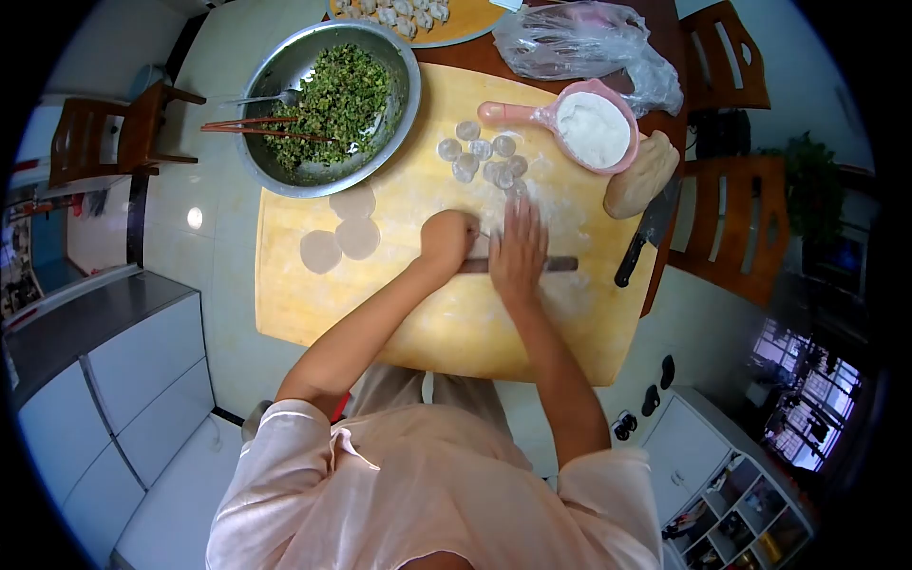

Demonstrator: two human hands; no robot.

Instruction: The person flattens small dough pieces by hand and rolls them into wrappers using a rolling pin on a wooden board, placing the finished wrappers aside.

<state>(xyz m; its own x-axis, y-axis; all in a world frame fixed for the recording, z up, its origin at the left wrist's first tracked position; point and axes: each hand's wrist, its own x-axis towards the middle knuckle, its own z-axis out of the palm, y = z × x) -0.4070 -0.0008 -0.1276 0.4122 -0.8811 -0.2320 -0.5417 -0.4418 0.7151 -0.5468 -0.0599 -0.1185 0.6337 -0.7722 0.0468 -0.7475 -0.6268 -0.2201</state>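
A thin dark rolling pin (pixel 562 264) lies crosswise on the floured wooden board (pixel 456 332). My right hand (pixel 519 252) rests flat over it, fingers stretched away from me. Just left of it, my left hand (pixel 446 239) is closed, pinching the edge of a pale dough wrapper (pixel 482 244) at the pin; most of that wrapper is hidden. Three thin round wrappers (pixel 357 238) lie on the board to the left. Beyond my hands sit several small flattened dough pieces (pixel 482 149), some overlapping.
A metal bowl (pixel 410 95) of chopped green filling (pixel 347 90) holds chopsticks and a spoon. On the right are a pink scoop (pixel 513 114) of flour, a dough lump (pixel 636 180) and a black-handled knife (pixel 629 261). Dumplings (pixel 399 13) and a plastic bag (pixel 570 43) lie at the back.
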